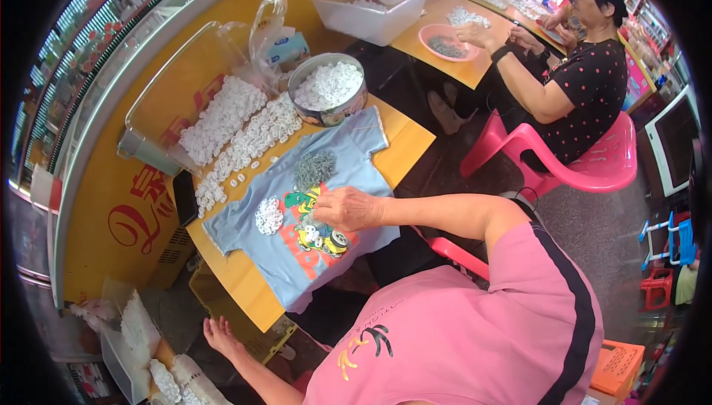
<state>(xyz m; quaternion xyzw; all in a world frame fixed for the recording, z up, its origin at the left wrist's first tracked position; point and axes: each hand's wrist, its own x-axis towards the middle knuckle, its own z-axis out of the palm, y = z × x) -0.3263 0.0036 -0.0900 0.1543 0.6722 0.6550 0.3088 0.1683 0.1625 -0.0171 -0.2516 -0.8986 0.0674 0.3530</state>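
My right hand (345, 208) is over the printed picture on a light blue T-shirt (256, 190) spread on the table. Its fingers are bent together and point down; what they hold, if anything, is hidden. Close by on the shirt lie a pile of small grey-green pieces (314, 170) and a small heap of white ring-like pieces (269, 216). A few white pieces (312, 234) sit on the print just below the fingers. Off the table's near left side, my left hand (222, 334) hangs in the air with its fingers apart and nothing in it.
Many white oval pieces (222, 119) spill from a clear tub (159, 86) beside a round tin (326, 90) of them. A black phone (185, 197) lies at the table's left edge. Far right, another person (571, 86) works on a pink chair (549, 153) by a pink bowl (447, 43).
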